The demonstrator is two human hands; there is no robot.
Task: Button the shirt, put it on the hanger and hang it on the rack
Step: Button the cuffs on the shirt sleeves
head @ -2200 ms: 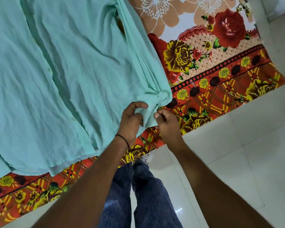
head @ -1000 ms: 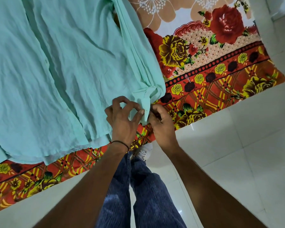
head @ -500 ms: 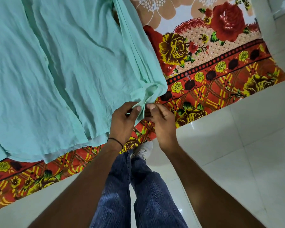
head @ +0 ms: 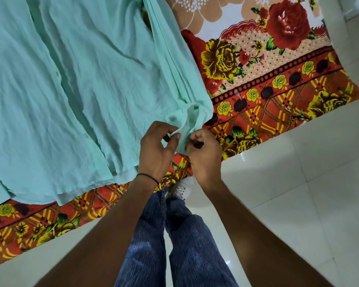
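A mint-green shirt (head: 75, 79) lies spread flat on a floral bedsheet, its front placket running down the left. The sleeve lies along the shirt's right side, and its cuff (head: 192, 119) sits bunched at the bed's near edge. My left hand (head: 155, 150) pinches one flap of the cuff between thumb and fingers. My right hand (head: 204, 152) is curled against the other flap, pinching it from the right. The cuff's button is hidden between my fingers. No hanger or rack is in view.
The red, orange and yellow floral bedsheet (head: 278, 79) covers the bed to the right of the shirt. White floor tiles (head: 298, 193) lie below the bed's edge. My legs in blue jeans (head: 174, 245) and a white shoe (head: 181, 188) stand close to the bed.
Both hands stayed at the sleeve cuff, working its two flaps together. My left fingers shifted from over the cuff to pinching its edge, and my right hand curled tighter.
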